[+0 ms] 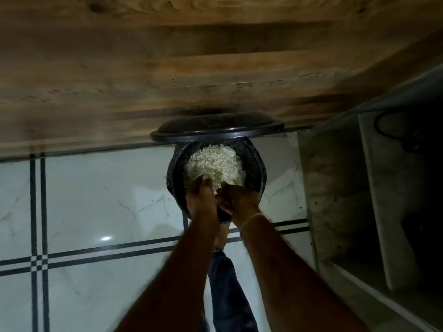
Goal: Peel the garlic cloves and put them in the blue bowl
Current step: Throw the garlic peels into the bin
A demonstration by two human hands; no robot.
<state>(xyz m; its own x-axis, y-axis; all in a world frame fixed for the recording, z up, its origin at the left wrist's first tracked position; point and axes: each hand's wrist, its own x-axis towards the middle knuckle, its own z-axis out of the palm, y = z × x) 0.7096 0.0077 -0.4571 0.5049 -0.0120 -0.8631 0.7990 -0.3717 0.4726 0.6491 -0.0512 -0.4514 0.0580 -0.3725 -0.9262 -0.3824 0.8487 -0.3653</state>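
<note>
Head view:
- Both hands over near rim of bin point(260, 171). Left hand point(201, 196) and right hand point(237, 200) are side by side, about touching.
- Pale heap, likely peel point(213, 164), fills bin just beyond fingertips. Both hands equally near it.
- Lid point(215, 128) stands open at far rim.
- Left fingers bunched, pointing into heap; right fingers curled. Whether either holds anything, cannot tell.
- Cloves and blue bowl not in view, so next reach likely leads away from bin.

Two bare forearms stretch from near to far, close together. The left hand point(201, 196) and right hand point(237, 198) sit side by side, backs upward; their grip is unclear.
</note>
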